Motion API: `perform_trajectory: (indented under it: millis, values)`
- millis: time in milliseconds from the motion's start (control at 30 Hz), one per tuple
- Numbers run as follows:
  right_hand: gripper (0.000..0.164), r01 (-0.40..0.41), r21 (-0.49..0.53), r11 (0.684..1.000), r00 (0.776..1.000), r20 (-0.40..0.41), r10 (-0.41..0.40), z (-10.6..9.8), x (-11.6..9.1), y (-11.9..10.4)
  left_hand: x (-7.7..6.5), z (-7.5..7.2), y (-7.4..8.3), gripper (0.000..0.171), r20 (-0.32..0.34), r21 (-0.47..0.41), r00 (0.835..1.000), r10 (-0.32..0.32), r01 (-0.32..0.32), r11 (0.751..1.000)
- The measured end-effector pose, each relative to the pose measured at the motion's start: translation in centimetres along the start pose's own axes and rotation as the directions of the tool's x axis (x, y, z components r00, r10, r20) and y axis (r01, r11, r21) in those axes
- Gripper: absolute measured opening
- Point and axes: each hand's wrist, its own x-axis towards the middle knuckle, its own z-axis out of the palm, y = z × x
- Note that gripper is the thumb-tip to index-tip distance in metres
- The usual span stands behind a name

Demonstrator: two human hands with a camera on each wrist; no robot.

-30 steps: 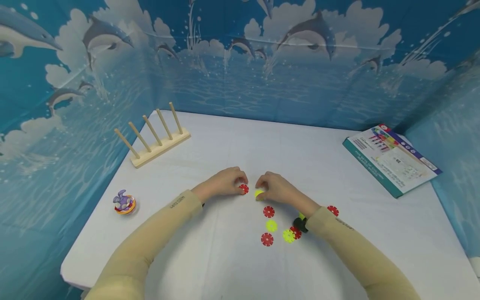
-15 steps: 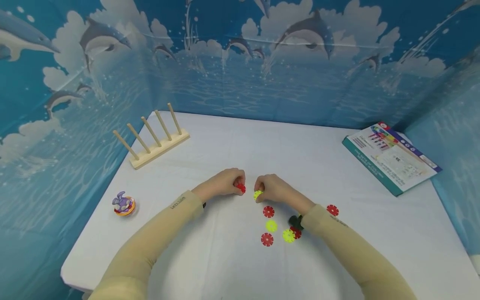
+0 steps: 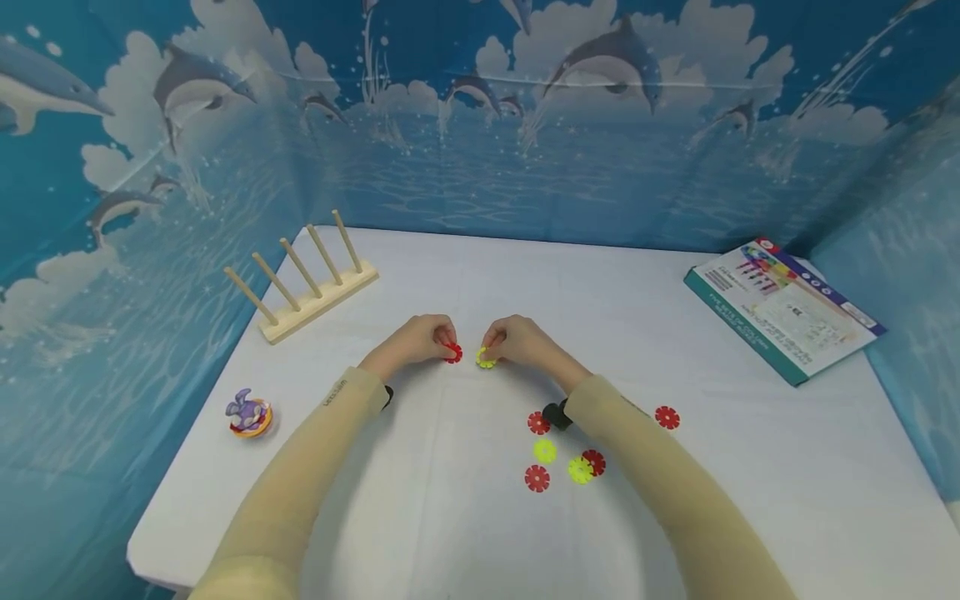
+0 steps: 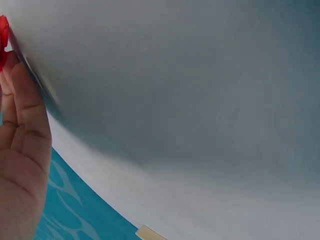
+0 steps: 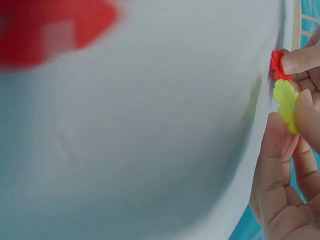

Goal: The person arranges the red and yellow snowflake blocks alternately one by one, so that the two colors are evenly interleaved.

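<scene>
Between thumb and fingers my left hand pinches a red notched disc, whose edge shows in the left wrist view. A yellow notched disc is pinched the same way by my right hand, a short gap to the right of the red one. In the right wrist view the yellow disc appears just in front of the red disc, both tilted on edge. Several loose discs lie nearer me: a red disc, a yellow disc, and a yellow disc overlapping another red one.
A wooden rack with several upright pegs stands at the back left. Below it sits a small purple animal toy. A printed flat box lies at the back right. One red disc is beside my right sleeve.
Both hands have moved left and away from me, carrying the red and yellow discs. The right wrist's black camera now overlaps a loose red disc. The loose discs stay in place.
</scene>
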Motion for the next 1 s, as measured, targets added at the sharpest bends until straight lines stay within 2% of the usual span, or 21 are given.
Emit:
perform_trajectory:
  millis: [167, 367, 767, 1000]
  values:
    - [0.014, -0.034, 0.03, 0.999, 0.999, -0.022, 0.035, 0.7, 1.6, -0.8, 0.2, -0.5, -0.7, 0.019, -0.01, 0.012, 0.999, -0.033, 0.033, 0.999]
    - [0.012, -0.028, 0.029, 0.999, 0.999, -0.045, 0.029, 1.9, 2.9, -1.7, 0.2, -0.6, -1.0, 0.018, -0.008, 0.012, 0.999, -0.048, 0.048, 0.999]
    - [0.013, -0.061, -0.103, 0.993, 0.991, -0.124, 0.048, 2.6, 3.6, -2.5, 0.4, -0.6, -0.7, 0.018, -0.013, -0.034, 0.998, -0.066, 0.066, 0.997]
    - [0.015, -0.04, -0.128, 0.991, 0.99, -0.142, 0.021, 2.7, 3.7, -2.6, 0.6, -0.9, -0.2, 0.015, -0.007, 0.024, 0.996, -0.089, 0.09, 0.996]
